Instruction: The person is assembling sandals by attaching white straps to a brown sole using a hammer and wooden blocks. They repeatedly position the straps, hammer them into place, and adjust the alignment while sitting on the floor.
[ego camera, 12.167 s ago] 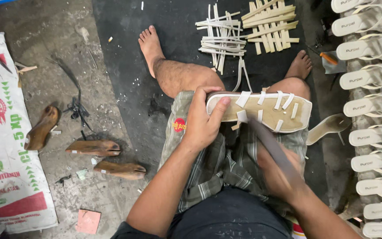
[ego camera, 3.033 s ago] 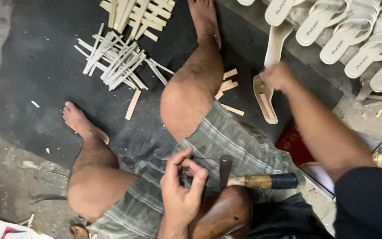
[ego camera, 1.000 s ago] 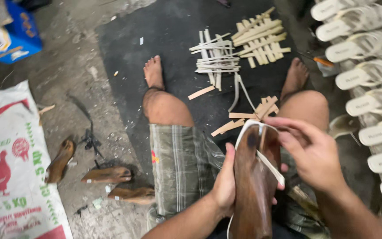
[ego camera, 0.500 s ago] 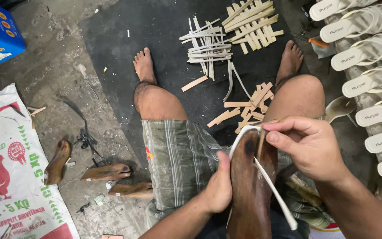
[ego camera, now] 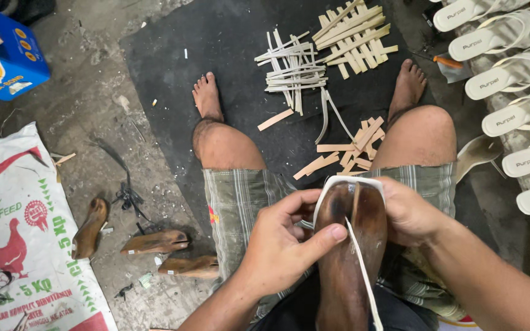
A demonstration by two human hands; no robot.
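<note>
Dark wooden shoe form (ego camera: 346, 257) upright in lap, between knees. White strap (ego camera: 348, 181) looped over its toe. Left hand (ego camera: 277, 245) grasps form's side, thumb pinning the strap's loose tail. Right hand (ego camera: 409, 211) clasps opposite side, fingers hidden. For good result: keep strap centred, taut, flat.

From your lap, strips (ego camera: 314, 67) lie at twelve o'clock, sandals (ego camera: 510, 67) at two, sack (ego camera: 19, 239) at nine.
</note>
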